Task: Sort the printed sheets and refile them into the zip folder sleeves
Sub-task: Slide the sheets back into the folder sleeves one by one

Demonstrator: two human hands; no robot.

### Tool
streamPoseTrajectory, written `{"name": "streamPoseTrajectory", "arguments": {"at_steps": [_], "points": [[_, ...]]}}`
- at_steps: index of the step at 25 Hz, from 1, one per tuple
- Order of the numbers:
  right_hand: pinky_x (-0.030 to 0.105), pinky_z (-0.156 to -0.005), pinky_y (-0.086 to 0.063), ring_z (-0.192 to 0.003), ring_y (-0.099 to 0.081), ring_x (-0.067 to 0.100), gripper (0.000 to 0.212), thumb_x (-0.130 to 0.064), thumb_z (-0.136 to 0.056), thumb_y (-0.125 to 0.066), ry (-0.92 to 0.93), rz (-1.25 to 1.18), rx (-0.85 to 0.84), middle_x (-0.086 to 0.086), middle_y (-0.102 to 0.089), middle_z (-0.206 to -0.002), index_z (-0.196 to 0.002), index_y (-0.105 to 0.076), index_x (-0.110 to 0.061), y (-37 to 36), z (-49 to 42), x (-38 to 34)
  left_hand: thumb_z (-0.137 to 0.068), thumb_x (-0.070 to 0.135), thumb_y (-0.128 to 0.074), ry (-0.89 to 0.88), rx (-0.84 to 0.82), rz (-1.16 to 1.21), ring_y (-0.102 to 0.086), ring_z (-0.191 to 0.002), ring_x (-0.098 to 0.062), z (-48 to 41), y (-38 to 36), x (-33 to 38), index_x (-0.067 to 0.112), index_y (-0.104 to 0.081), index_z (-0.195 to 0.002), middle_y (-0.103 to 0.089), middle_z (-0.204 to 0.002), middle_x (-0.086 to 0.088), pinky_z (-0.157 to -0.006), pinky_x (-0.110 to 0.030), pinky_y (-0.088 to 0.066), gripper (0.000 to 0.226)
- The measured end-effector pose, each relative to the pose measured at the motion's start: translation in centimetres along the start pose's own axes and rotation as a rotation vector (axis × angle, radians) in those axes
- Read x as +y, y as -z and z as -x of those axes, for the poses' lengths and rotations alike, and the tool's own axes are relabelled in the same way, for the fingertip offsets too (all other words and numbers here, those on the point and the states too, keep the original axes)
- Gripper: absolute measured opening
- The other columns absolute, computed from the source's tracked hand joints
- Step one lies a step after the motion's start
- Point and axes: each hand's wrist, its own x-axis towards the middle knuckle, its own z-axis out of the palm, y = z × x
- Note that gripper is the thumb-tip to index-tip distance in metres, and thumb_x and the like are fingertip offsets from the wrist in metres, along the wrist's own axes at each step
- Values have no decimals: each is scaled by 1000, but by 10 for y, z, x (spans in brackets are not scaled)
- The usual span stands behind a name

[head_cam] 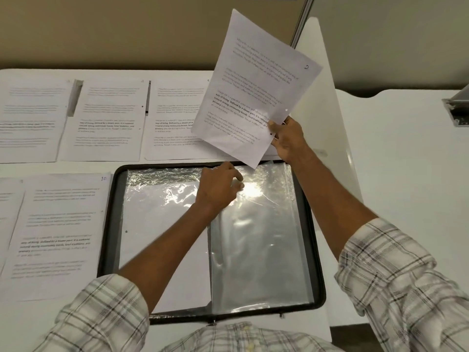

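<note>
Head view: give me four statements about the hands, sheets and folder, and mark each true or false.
1. The right hand holds a printed sheet raised off the table. True.
2. The zip folder is zipped closed. False: it lies open, showing its clear sleeves.
3. The left hand is at the top of a plastic sleeve. True.
4. The other sheets sit in one stack. False: they lie spread side by side.
</note>
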Motion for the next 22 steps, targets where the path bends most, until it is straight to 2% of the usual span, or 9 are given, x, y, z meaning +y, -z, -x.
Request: {"name": "streamPoseTrajectory", "arguments": {"at_steps": [3, 6, 8, 12, 18, 22], "points": [[47, -98, -55, -107, -65, 26, 33, 9, -98, -56, 13, -4, -2, 6, -69, -114, -125, -59, -9, 1, 2, -1, -85, 37, -76, 3, 23, 36, -67, -95, -12, 3, 0, 3, 35, -72, -100, -71, -101, 15, -88, -37, -36, 16], [43, -93, -57, -103, -66, 22, 33, 9, -98, -56, 22, -4, -15, 2, -70, -112, -125, -59, -10, 1, 5, -2, -79, 30, -83, 6, 66, 104, -64, -92, -10, 7, 0, 7, 34, -69, -112, -69, -88, 18, -91, -40, -43, 36], [41, -91, -58, -103, -67, 22, 32, 9, -98, -56, 22, -15, -26, 2, -70, -112, -123, -60, -10, 1, 7, -2, -77, 30, -84, 34, 93, 191, -61, -92, -9, 6, 1, 7, 34, -70, -116, -69, -82, 19, -88, -39, -45, 41], [48, -96, -57, -113, -65, 27, 32, 8, -97, -59, 28, -32, -26, 6, -69, -119, -121, -62, -12, -2, 4, -7, -86, 43, -79, 10, 98, 182, -58, -99, -10, -1, 4, 3, 35, -80, -101, -75, -89, 14, -86, -35, -46, 17], [45, -93, -58, -102, -68, 22, 32, 9, -95, -61, 4, 33, -39, 3, -70, -113, -118, -62, -13, -1, -1, -13, -78, 49, -84, 48, 40, 409, -65, -91, 0, -10, 11, 0, 36, -81, -90, -73, -93, 17, -81, -24, -48, 18], [45, -93, -59, -108, -68, 25, 42, 5, -95, -63, 5, 222, -23, 7, -69, -124, -134, -59, -8, 9, -5, -8, -81, 46, -84, 84, 68, 404, -68, -81, 11, -14, 15, -2, 33, -82, -95, -77, -85, 20, -70, -10, -44, 20]]}}
